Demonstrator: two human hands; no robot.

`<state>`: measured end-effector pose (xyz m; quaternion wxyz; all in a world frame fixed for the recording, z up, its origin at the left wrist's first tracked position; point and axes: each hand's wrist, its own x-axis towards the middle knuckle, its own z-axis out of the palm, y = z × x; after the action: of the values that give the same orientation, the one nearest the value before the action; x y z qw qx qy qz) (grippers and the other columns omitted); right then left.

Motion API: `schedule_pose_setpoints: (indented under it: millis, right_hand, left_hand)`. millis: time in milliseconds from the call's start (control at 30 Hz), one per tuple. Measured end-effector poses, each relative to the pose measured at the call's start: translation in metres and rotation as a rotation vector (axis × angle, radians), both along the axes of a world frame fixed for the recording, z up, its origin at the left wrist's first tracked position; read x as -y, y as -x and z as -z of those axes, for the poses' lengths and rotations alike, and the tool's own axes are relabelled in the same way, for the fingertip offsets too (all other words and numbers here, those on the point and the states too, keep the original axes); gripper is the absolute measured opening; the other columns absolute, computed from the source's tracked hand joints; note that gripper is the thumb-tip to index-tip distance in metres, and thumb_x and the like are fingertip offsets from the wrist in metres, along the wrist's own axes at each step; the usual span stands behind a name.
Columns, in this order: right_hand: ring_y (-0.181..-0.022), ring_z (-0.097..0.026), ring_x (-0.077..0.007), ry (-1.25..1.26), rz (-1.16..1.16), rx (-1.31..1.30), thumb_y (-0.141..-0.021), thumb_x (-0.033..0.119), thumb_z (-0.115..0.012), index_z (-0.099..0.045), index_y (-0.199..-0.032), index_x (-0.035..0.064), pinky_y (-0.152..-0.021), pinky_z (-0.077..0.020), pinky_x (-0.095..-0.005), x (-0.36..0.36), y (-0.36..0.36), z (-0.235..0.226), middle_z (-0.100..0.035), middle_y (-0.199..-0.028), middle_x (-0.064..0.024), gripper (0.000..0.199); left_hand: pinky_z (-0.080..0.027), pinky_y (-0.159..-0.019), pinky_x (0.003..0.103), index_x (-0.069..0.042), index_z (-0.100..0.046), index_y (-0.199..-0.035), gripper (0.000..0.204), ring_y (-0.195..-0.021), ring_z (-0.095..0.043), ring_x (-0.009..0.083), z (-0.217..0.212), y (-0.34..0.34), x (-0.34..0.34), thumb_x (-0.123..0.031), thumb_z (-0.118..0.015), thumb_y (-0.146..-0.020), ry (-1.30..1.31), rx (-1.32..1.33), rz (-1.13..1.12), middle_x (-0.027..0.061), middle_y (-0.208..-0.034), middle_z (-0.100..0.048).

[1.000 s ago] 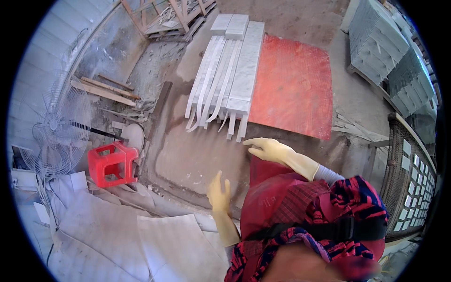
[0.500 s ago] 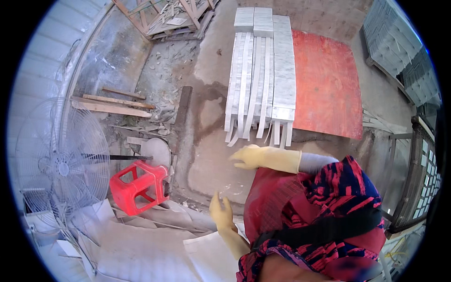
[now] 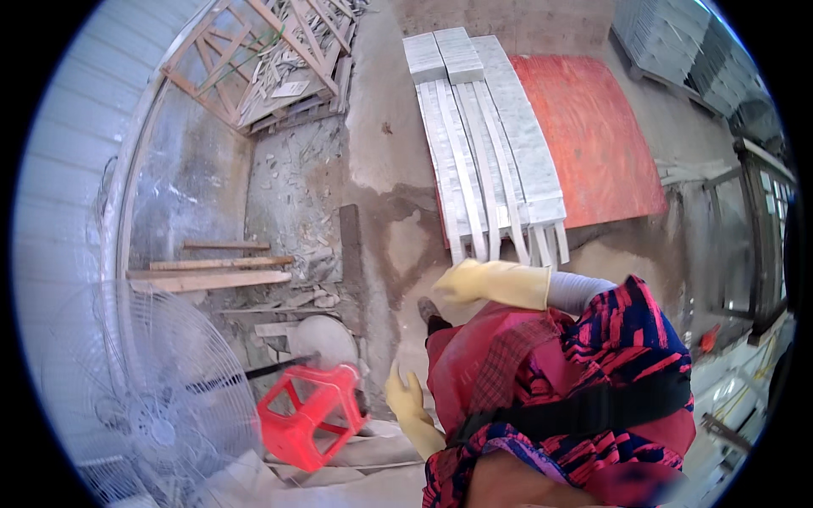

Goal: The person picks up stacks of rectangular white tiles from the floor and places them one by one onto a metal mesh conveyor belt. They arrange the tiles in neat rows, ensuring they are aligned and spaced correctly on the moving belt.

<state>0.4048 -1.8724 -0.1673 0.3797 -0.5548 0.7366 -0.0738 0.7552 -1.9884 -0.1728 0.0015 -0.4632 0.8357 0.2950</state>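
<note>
My left hand, in a pale yellow rubber glove, is held low beside my body with thumb and fingers apart and nothing in it. My right hand wears a matching long glove and reaches across in front of me. Its fingers are extended, somewhat blurred, and no held thing shows. Just beyond it lies a stack of grey-white marble slabs. Several thin pale stone strips lie lengthwise on the stack, their near ends sticking out past its edge. Two short marble blocks sit at the far end.
A red board lies right of the stack. To my left are a red plastic stool, a large wire fan and wooden bars. A wooden crate of stone scraps stands far left; stacked slabs stand far right.
My view has shifted, so the stool and fan sit further right and lower, and the marble stack appears tilted. One foot now shows under my right hand. Both hands remain free of any held thing.
</note>
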Motion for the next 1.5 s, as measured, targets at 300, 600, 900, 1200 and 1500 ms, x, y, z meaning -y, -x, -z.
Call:
schedule_pose_setpoints:
  millis: [300, 600, 900, 1200, 1500]
  right_hand:
    - [-0.129, -0.069, -0.0384, -0.236, 0.57, -0.009, -0.103, 0.048, -0.058, -0.068, -0.145, 0.0184, -0.111, -0.0528, -0.0503, 0.005, 0.026, 0.082, -0.073, -0.138, -0.0165, 0.053]
    - [-0.122, -0.071, -0.0413, -0.408, 0.933, 0.14, -0.103, 0.047, -0.054, -0.068, -0.142, 0.0136, -0.104, -0.0556, -0.0516, -0.038, -0.018, 0.099, -0.074, -0.133, -0.0199, 0.054]
    - [-0.093, -0.076, -0.0285, -0.541, 1.278, 0.447, -0.102, 0.035, -0.058, -0.066, -0.146, 0.0135, -0.081, -0.0608, -0.0459, -0.012, 0.056, 0.128, -0.079, -0.109, -0.0131, 0.05]
    - [-0.106, -0.075, -0.0308, -0.042, 1.516, 0.248, -0.1, 0.042, -0.061, -0.067, -0.148, 0.0153, -0.095, -0.0589, -0.043, 0.032, 0.216, 0.112, -0.078, -0.121, -0.0197, 0.055]
    - [-0.082, -0.07, -0.0217, 0.014, 2.096, 0.45, -0.102, 0.041, -0.06, -0.068, -0.144, 0.0084, -0.076, -0.0579, -0.0381, 0.006, 0.202, 0.093, -0.077, -0.102, -0.0138, 0.054]
  left_hand:
    - [-0.051, -0.111, 0.048, -0.004, -0.065, -0.145, 0.049, -0.128, -0.066, 0.0412, -0.037, 0.115, 0.228, -0.024, -0.066, -0.1, 0.148, -0.178, 0.523, 0.0226, -0.137, -0.071]
    - [-0.054, -0.105, 0.049, -0.006, -0.067, -0.142, 0.048, -0.122, -0.07, 0.0391, -0.001, 0.197, 0.26, -0.03, -0.063, -0.101, -0.053, -0.06, 0.815, 0.0198, -0.133, -0.074]
    - [-0.053, -0.108, 0.048, -0.007, -0.064, -0.146, 0.05, -0.127, -0.068, 0.0388, 0.009, 0.364, 0.329, -0.03, -0.064, -0.102, -0.037, -0.01, 0.956, 0.0191, -0.138, -0.072]
    - [-0.051, -0.111, 0.049, -0.003, -0.056, -0.153, 0.06, -0.13, -0.065, 0.0404, 0.014, 0.602, 0.344, -0.032, -0.067, -0.101, 0.097, 0.017, 1.192, 0.0227, -0.144, -0.067]
    - [-0.047, -0.118, 0.047, -0.001, -0.051, -0.157, 0.066, -0.14, -0.058, 0.0406, 0.04, 0.818, 0.292, -0.029, -0.07, -0.1, -0.005, 0.015, 1.397, 0.0229, -0.154, -0.06]
